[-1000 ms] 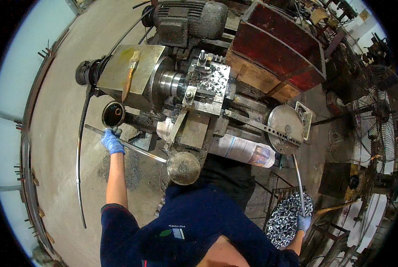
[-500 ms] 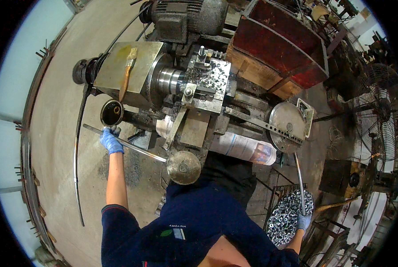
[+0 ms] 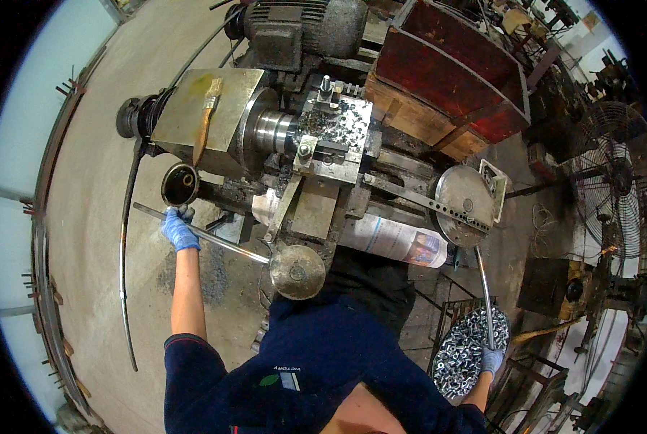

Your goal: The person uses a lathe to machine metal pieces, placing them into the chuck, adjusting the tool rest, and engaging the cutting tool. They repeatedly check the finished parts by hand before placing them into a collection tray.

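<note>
Wearing a blue glove, my left hand [image 3: 180, 228] is closed round a long steel lever bar [image 3: 229, 247] that runs to a round metal disc [image 3: 297, 272]. Just beyond its fingers sits a dark round cup [image 3: 180, 184] with a brassy ring inside. Out to the right, my gloved right hand [image 3: 491, 359] is closed on the lower end of a steel lever rod [image 3: 485, 289]. That rod comes down from a larger metal disc [image 3: 465, 205]. Between the discs stands a tool block [image 3: 334, 130] strewn with metal chips, beside a shiny round chuck [image 3: 274, 132].
A wooden-handled brush [image 3: 206, 130] lies on the headstock [image 3: 229, 98]. Behind are a motor [image 3: 305, 32] and a dark red bin [image 3: 446, 72]. A basket of small metal parts [image 3: 462, 358] is beside my right hand. A caged fan [image 3: 616, 181] stands far right.
</note>
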The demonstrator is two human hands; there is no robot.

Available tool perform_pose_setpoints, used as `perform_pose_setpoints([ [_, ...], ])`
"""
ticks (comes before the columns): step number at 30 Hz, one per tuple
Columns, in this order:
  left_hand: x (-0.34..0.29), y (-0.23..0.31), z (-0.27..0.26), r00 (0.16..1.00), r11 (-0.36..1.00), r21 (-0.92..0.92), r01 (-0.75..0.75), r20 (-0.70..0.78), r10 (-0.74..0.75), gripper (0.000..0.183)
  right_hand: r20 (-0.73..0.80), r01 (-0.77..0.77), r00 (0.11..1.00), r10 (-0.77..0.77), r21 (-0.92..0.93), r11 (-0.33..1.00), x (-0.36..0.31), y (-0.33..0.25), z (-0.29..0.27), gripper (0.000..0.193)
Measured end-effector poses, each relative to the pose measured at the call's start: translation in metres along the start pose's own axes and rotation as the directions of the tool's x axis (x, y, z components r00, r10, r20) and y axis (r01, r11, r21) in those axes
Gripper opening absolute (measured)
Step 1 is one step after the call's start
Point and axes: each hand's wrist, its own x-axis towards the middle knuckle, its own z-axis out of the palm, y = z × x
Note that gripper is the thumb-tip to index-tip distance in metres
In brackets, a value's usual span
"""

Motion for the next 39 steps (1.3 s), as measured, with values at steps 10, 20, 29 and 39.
perform_pose_setpoints([
  [10,0.0,0.003,-0.001,1.0,1.0,0.017,0.004,-0.001,-0.004,0.012,0.15,-0.022,0.989,0.007,0.101,0.995,-0.015,-0.012,-0.018,0.069],
  [20,-0.004,0.036,-0.037,0.971,0.959,0.277,0.058,0.208,-0.119,0.02,0.028,0.038,0.999,-0.042,0.118,0.992,-0.022,-0.012,-0.021,0.09],
  [29,-0.052,0.051,0.04,0.762,0.571,0.632,-0.525,0.647,-0.015,0.031,-0.111,0.195,0.976,-0.185,0.079,0.978,0.015,0.001,-0.006,0.064],
  [39,-0.026,-0.016,0.074,0.625,0.774,0.63,0.073,0.576,-0.527,0.028,-0.16,0.189,0.969,-0.187,-0.006,0.982,0.145,-0.036,-0.026,0.048],
])
